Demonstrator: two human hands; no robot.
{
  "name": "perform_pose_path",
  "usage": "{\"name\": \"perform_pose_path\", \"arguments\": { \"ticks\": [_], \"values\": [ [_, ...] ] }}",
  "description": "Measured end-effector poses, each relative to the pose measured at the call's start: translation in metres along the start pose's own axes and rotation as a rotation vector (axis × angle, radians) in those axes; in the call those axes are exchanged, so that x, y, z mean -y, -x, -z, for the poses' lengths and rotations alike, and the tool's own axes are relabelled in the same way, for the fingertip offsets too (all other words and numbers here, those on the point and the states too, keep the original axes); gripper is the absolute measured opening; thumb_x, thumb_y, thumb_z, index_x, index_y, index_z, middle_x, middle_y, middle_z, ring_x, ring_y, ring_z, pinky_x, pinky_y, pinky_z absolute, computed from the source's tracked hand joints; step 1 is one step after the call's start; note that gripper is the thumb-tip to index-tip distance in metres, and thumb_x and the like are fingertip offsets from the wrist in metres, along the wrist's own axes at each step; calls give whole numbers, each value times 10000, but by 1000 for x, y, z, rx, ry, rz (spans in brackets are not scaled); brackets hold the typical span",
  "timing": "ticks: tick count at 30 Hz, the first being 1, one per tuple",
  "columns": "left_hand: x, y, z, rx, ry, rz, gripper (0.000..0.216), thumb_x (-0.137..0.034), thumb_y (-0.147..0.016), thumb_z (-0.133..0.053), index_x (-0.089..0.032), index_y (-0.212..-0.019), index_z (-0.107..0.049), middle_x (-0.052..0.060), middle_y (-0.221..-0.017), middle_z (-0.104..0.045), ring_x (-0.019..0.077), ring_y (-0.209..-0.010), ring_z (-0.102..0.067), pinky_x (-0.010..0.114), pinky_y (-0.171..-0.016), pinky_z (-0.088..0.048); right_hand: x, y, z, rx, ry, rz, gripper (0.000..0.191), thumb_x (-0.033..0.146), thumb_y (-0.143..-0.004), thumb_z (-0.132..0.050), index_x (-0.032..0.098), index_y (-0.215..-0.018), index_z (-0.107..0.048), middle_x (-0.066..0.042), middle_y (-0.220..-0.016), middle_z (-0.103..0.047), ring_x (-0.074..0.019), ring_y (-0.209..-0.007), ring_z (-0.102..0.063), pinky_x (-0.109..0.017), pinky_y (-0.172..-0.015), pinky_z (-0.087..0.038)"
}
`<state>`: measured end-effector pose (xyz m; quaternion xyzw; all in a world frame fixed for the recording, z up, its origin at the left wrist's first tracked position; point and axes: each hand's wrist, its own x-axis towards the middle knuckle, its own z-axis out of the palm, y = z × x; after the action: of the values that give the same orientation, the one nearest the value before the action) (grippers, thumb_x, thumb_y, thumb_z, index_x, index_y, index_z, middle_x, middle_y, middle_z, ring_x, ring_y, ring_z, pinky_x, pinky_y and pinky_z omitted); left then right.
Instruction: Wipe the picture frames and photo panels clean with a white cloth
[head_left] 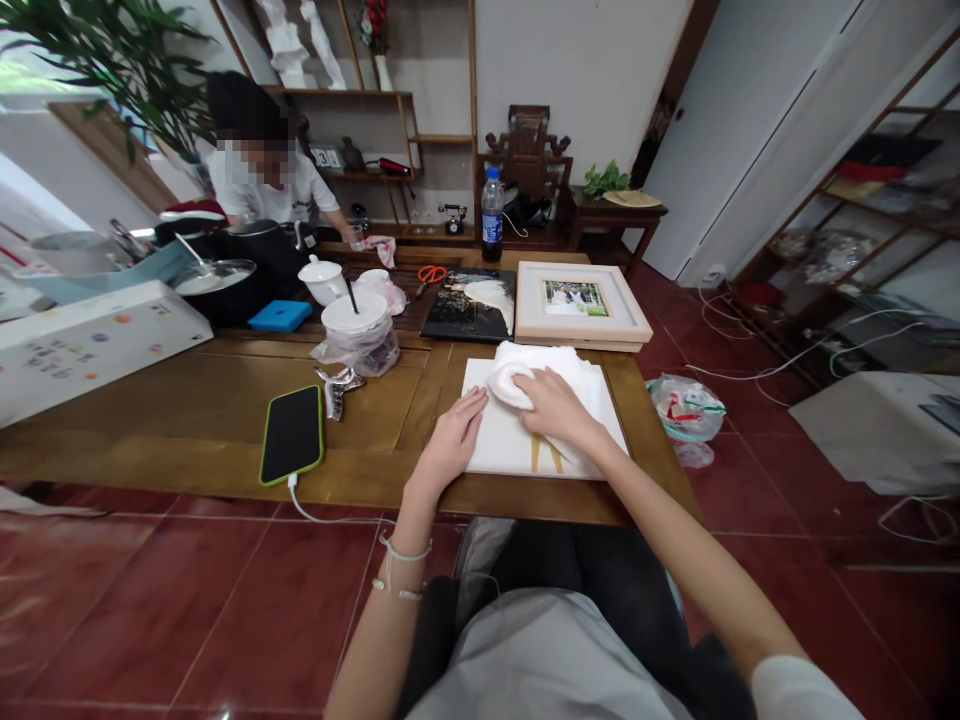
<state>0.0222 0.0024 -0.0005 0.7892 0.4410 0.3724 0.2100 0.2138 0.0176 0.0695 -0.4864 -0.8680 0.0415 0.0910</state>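
A white panel (495,450) with tan markings near its front edge lies flat on the wooden table (360,440) in front of me. My right hand (553,402) is closed on a bunched white cloth (517,375), which rests on the panel and covers much of its upper right. My left hand (457,435) lies with fingers stretched along the panel's left edge and holds nothing. Beyond the panel are a pale picture frame (529,325) with a photo in it and a dark picture board (450,312).
Left of me lie a phone (291,435) on a cable, a lidded cup in plastic (358,325), a blue box (280,316) and a long white box (90,350). Orange scissors (432,274) and a bottle (492,215) stand farther back. Another person (270,180) sits across the table.
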Motion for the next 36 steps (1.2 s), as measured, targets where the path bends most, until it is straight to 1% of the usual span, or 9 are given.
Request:
{"name": "perform_pose_path", "arguments": {
  "ticks": [5, 9, 17, 20, 23, 26, 30, 33, 36],
  "values": [
    [-2, -1, 3, -9, -10, -7, 347, -237, -923, -389, -167, -1177, -616, 96, -1254, -612, 232, -1232, -518, 423, -1092, -379, 16, -45, -1, 32, -24, 99, 378, 117, -760, -458, 183, -1116, -567, -101, -1077, -648, -264, -1016, -562, -375, -920, -375],
    [-3, -1, 4, 6, -14, 3, 365, -238, -923, -393, -122, -1199, -601, 125, -1276, -594, 240, -1262, -488, 429, -1103, -361, 14, -47, -2, 29, -19, 46, 391, 107, -785, -406, 164, -1147, -545, -126, -1062, -653, -280, -954, -585, -365, -824, -407],
    [-1, 0, 2, 0, 9, 14, 378, -239, -923, -393, -102, -1215, -589, 136, -1321, -553, 223, -1291, -456, 428, -1110, -354, -71, 27, 18, -20, 61, -231, 456, 121, -759, -403, 83, -1203, -497, -194, -1027, -653, -348, -928, -591, -400, -772, -433],
    [0, 0, 1, -7, 11, 6, 379, -239, -922, -392, -96, -1211, -591, 139, -1317, -557, 221, -1290, -457, 429, -1110, -354, -86, 61, 20, -30, 98, -290, 446, 113, -740, -402, 83, -1170, -515, -186, -970, -659, -354, -924, -592, -417, -778, -443],
    [3, 0, 0, -14, 13, 9, 380, -241, -920, -396, -91, -1208, -593, 139, -1313, -560, 217, -1286, -463, 424, -1111, -352, -76, 86, 16, -23, 121, -259, 411, 75, -698, -414, 133, -1077, -563, -150, -989, -661, -330, -987, -584, -436, -879, -423],
    [4, 0, -1, -18, 9, 18, 376, -239, -919, -396, -102, -1207, -596, 129, -1315, -560, 214, -1285, -463, 425, -1111, -351, -47, 107, 14, -12, 117, -160, 418, 20, -633, -415, 138, -994, -588, -163, -1149, -621, -307, -1165, -510, -457, -1032, -318],
    [3, 0, -1, -14, 0, 24, 377, -234, -918, -393, -99, -1205, -598, 131, -1318, -557, 214, -1287, -461, 425, -1116, -341, -11, 135, 21, 51, 15, -80, 477, -7, -586, -397, 170, -978, -603, -131, -1258, -577, -270, -1302, -394, -435, -1057, -314],
    [2, 0, -1, -13, 1, 22, 381, -233, -917, -395, -90, -1208, -595, 137, -1323, -551, 214, -1292, -455, 421, -1119, -337, -10, 146, 25, 121, -45, -156, 487, 18, -614, -400, 204, -1010, -614, -106, -1213, -609, -280, -1274, -436, -416, -992, -392],
    [2, 0, -1, -18, 4, 21, 373, -230, -916, -398, -109, -1209, -596, 127, -1323, -553, 214, -1292, -454, 436, -1116, -339, -29, 136, 20, 105, -56, -271, 507, 83, -661, -439, 178, -1140, -577, -141, -1242, -587, -322, -1290, -410, -444, -985, -396]
  ]
}}
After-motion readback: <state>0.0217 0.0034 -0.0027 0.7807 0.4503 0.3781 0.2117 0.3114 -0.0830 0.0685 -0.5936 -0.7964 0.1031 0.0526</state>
